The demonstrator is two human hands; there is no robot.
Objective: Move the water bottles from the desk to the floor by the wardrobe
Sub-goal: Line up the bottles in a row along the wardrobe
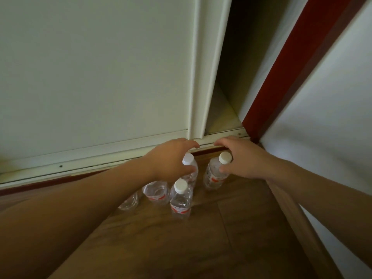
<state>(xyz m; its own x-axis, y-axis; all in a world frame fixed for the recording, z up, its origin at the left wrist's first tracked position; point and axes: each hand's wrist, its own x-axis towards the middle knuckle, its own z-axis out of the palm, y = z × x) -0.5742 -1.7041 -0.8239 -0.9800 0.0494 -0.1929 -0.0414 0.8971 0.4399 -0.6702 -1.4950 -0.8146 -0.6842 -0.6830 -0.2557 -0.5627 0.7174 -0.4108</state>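
We've got clear plastic water bottles (180, 200) down by the cream wardrobe (100, 77); our left hand (171, 158) and right hand (241, 160) cup two, grip unclear.

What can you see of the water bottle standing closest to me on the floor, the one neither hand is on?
The nearest bottle is clear plastic with a white screw cap and a red-and-white label band low on its body. It stands upright, capped, on the wooden floor in front of the wardrobe. A second bottle stands close behind it; contact is unclear. Neither the left hand nor the right hand touches it.
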